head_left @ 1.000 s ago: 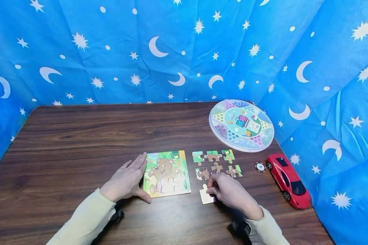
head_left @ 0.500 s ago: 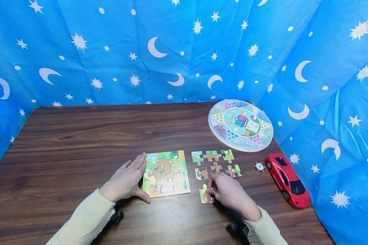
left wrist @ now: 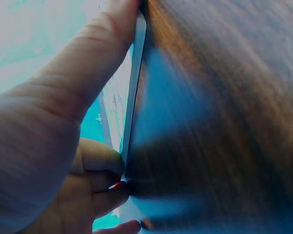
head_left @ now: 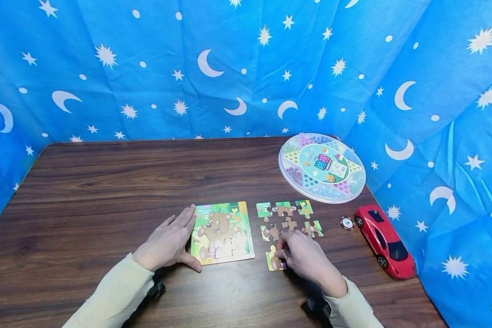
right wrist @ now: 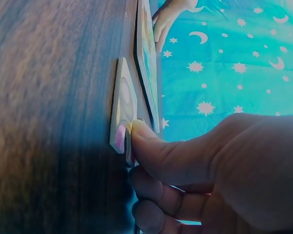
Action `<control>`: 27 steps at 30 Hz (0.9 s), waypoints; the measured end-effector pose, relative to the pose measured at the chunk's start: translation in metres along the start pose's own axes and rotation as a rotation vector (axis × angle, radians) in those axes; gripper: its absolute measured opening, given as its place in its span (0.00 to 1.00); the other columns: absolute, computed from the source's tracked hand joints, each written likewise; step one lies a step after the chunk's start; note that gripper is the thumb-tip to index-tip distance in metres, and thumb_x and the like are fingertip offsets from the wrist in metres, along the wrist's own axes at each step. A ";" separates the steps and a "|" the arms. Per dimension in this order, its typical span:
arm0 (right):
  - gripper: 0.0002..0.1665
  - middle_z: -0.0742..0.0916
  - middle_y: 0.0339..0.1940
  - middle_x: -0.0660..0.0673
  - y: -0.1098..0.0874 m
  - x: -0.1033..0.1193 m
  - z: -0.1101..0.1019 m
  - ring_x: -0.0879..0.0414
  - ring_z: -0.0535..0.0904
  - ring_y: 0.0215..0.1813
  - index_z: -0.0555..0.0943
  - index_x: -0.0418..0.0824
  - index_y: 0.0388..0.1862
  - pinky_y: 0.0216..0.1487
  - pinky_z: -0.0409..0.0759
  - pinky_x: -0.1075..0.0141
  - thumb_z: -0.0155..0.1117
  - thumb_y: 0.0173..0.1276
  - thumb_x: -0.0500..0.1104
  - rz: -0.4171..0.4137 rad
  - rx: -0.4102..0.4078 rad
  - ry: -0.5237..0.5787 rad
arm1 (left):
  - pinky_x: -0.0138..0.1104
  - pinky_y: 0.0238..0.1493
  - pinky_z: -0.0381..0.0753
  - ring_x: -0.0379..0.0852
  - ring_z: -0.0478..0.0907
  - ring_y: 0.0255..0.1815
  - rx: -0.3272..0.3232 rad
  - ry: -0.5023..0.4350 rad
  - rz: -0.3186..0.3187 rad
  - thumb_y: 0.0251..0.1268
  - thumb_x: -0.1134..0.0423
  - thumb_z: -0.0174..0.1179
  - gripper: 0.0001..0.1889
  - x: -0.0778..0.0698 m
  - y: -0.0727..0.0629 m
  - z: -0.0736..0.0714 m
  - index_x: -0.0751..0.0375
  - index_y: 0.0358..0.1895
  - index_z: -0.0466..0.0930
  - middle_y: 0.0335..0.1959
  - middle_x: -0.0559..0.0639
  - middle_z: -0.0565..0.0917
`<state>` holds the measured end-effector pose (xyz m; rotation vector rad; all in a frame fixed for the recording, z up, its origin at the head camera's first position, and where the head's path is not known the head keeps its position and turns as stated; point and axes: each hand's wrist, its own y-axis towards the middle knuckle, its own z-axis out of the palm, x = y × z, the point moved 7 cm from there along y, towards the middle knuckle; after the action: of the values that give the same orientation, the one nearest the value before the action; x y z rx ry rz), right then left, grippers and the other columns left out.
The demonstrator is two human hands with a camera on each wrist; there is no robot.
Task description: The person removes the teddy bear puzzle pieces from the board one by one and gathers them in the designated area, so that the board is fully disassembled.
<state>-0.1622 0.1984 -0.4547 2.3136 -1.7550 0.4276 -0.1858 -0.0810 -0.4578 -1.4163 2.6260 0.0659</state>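
Observation:
In the head view my left hand rests along the left edge of a bear picture puzzle tray, fingers stretched out and thumb at the near-left corner. The left wrist view shows that thumb against the tray's edge. My right hand pinches a yellow and brown puzzle piece by its right side, just right of the tray. Seen from the right wrist, the piece stands close over the table, between thumb and fingers. Beyond the right hand lie two rows of loose puzzle pieces.
A round Chinese checkers set sits at the back right. Near the table's right edge is a red toy car, with a poker chip beside it. A blue star-and-moon cloth hangs behind the brown wooden table.
The piece in my right hand has lost its bright glare, and its bear print now shows. It has shifted very slightly away from me. The left hand keeps its place on the tray.

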 end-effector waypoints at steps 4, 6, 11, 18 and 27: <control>0.16 0.71 0.20 0.59 0.000 0.000 0.000 0.61 0.68 0.28 0.75 0.56 0.20 0.26 0.67 0.63 0.76 0.55 0.44 0.003 -0.014 -0.001 | 0.55 0.66 0.64 0.61 0.57 0.74 -0.009 0.006 0.005 0.25 0.21 0.63 0.72 -0.001 0.000 -0.001 0.79 0.70 0.58 0.74 0.71 0.55; 0.16 0.71 0.19 0.59 0.000 0.000 0.000 0.61 0.67 0.28 0.75 0.55 0.20 0.26 0.66 0.64 0.76 0.54 0.44 -0.002 -0.023 -0.004 | 0.55 0.66 0.64 0.61 0.57 0.73 -0.009 0.005 0.005 0.25 0.21 0.64 0.72 -0.001 0.000 -0.002 0.79 0.70 0.58 0.74 0.71 0.55; 0.14 0.73 0.21 0.61 0.000 0.004 -0.004 0.63 0.69 0.29 0.78 0.55 0.22 0.27 0.69 0.65 0.77 0.53 0.44 -0.041 -0.062 -0.003 | 0.55 0.67 0.62 0.61 0.56 0.74 0.007 -0.006 -0.002 0.25 0.21 0.63 0.73 -0.001 0.000 -0.001 0.79 0.70 0.57 0.74 0.70 0.54; 0.09 0.76 0.24 0.62 0.008 0.028 -0.016 0.65 0.71 0.27 0.79 0.52 0.28 0.28 0.70 0.69 0.73 0.60 0.45 -0.150 -0.113 0.117 | 0.55 0.67 0.62 0.61 0.56 0.74 0.008 0.000 -0.005 0.25 0.21 0.63 0.73 0.000 0.000 -0.001 0.79 0.70 0.58 0.75 0.70 0.53; 0.14 0.78 0.33 0.55 0.028 0.081 0.000 0.59 0.72 0.38 0.83 0.46 0.41 0.39 0.74 0.64 0.72 0.60 0.51 -0.381 -0.067 0.025 | 0.55 0.69 0.60 0.60 0.52 0.75 0.031 -0.036 -0.024 0.26 0.22 0.64 0.73 -0.001 0.000 0.001 0.78 0.71 0.54 0.76 0.68 0.50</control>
<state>-0.1692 0.1177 -0.4263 2.5017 -1.2526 0.3215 -0.1849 -0.0806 -0.4589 -1.4225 2.5699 0.0467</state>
